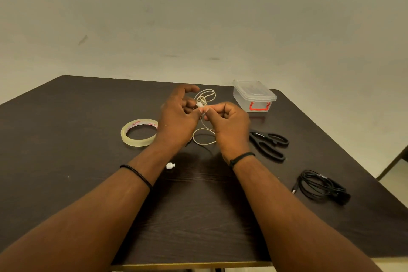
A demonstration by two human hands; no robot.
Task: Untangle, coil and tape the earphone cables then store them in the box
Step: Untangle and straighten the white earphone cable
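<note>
You've got the thin cream-white earphone cable (204, 104) up off the dark wood-grain table (88, 117), centre of the view, between both hands. Right hand (229, 121) has its fingers curled, thumb and forefinger pinching the cable just below a small white inline piece. Left hand (176, 115) pinches the same spot with its thumb; its other fingers are spread loose, with loops bunched beyond them. One loop hangs down to the table between your wrists.

Handling, as a judgement: the cable is very light, limp and springy, so loops will likely pop open if you let go. It is thin and probably a bit slick, so pinch rather than squeeze. Don't yank at knots; the wire joints at the inline piece are probably the weak points. Hold at the hard inline piece and feed slack through.

A small white earbud-like piece (170, 165) lies by your left wrist; can't tell if it's attached.

The coiled black earphone cable (320, 185) sits well apart at right. The roll of clear tape (138, 132) is just beside your left hand, the black-handled scissors (270, 144) are near your right. The clear plastic box with red latch (254, 96) is lidded, near the far edge.
</note>
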